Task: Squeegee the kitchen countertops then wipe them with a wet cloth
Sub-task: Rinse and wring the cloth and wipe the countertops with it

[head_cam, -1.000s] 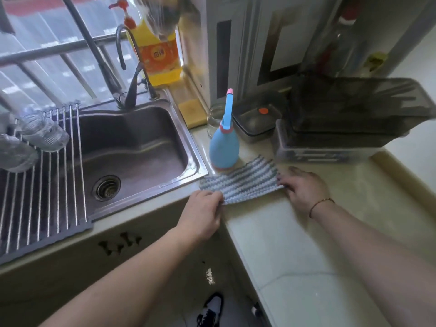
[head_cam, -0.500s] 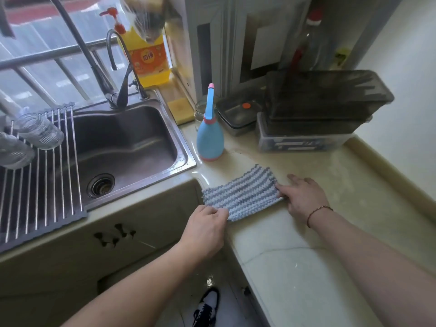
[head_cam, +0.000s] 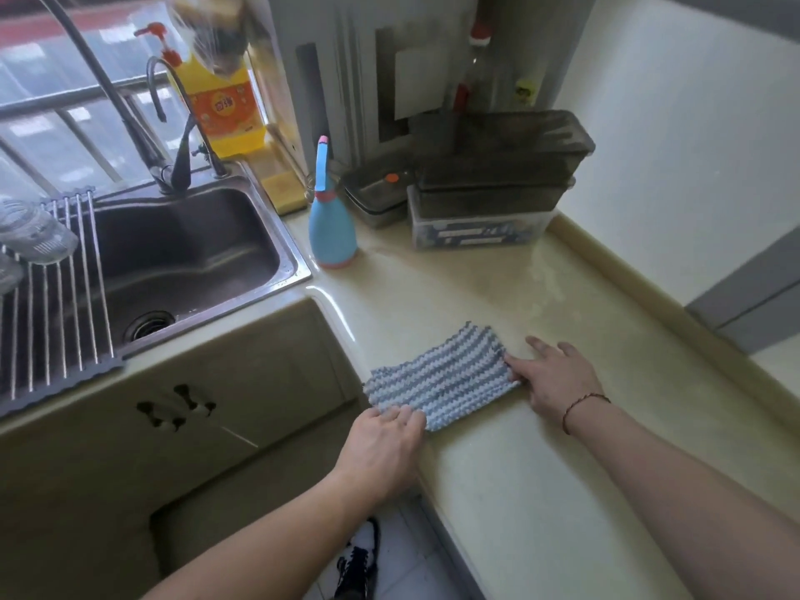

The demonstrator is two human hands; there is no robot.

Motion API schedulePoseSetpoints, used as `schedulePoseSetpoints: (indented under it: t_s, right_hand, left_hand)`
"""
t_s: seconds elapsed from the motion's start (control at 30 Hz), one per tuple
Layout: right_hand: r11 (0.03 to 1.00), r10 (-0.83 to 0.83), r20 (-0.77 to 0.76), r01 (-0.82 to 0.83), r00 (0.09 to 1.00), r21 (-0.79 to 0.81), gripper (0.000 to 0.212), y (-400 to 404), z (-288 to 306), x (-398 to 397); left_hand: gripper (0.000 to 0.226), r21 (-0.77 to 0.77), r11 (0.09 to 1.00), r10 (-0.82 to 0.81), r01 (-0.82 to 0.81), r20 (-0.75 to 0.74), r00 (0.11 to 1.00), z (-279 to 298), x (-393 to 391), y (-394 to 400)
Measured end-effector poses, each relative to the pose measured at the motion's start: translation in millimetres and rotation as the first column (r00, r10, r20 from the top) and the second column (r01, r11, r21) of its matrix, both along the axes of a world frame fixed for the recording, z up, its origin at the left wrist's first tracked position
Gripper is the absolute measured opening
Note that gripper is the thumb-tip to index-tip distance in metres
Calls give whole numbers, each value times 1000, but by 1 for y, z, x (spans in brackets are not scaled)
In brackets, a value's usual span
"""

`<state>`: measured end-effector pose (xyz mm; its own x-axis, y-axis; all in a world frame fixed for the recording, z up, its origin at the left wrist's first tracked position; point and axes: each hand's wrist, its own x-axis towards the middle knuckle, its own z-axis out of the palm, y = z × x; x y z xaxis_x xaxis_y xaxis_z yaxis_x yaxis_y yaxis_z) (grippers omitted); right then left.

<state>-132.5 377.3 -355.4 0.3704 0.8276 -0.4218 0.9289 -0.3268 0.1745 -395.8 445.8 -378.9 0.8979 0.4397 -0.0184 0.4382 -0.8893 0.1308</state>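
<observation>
Head view gives me the blue-and-white striped knitted cloth [head_cam: 441,378] lying flat on the pale cream stone countertop [head_cam: 541,491], close to its front edge and just right of the inner corner where the counter turns toward the sink. I have my left hand [head_cam: 381,448] at the cloth's near left corner, fingers curled over the edge and pinching the fabric, the hand hanging partly past the counter's lip. My right hand [head_cam: 556,378] lies on the counter at the cloth's right end, fingers spread out fairly straight, with the thumb side touching the cloth; I cannot tell whether the thumb grips under it. A thin red cord bracelet [head_cam: 582,407] circles that wrist. Farther back, a light blue squeeze bottle with a pink base [head_cam: 331,236] stands upright near the stainless steel sink [head_cam: 195,253]. Behind the bottle sit stacked smoky plastic containers [head_cam: 498,179] against the wall. A metal roll-up drying rack [head_cam: 56,296] covers the sink's left part, and a yellow pump bottle of dish soap [head_cam: 220,110] stands behind the dark curved faucet [head_cam: 182,158].
</observation>
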Motion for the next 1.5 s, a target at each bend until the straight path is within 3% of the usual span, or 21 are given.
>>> schedulePoseSetpoints:
  t_s: [0.27, 0.47, 0.87, 1.07, 1.3, 1.5]
  right_hand:
    - [999, -45, 4, 45, 999, 26, 58, -31, 2, -2]
    - [996, -78, -10, 79, 997, 31, 59, -44, 5, -5]
    - [991, -122, -28, 123, 992, 54, 54, -108, 6, -10]
    - [990, -131, -36, 133, 991, 40, 51, -175, 7, -8]
    - [992, -111, -20, 112, 994, 57, 44, -269, 7, -7]
    - [990, -131, -21, 132, 991, 41, 47, -346, 9, -3]
  left_hand:
    - [13, -2, 998, -58, 59, 73, 996, -5, -2, -25]
    - [35, -44, 996, -75, 74, -6, 997, -5, -3, -31]
    - [33, -63, 989, -138, 132, -92, 986, -2, -2, -84]
    - [34, -86, 989, -132, 120, -156, 979, 6, 2, -146]
    - [8, -148, 986, -108, 77, -211, 971, 25, 10, -258]
    - [8, -161, 984, -114, 75, -249, 962, 30, 20, -329]
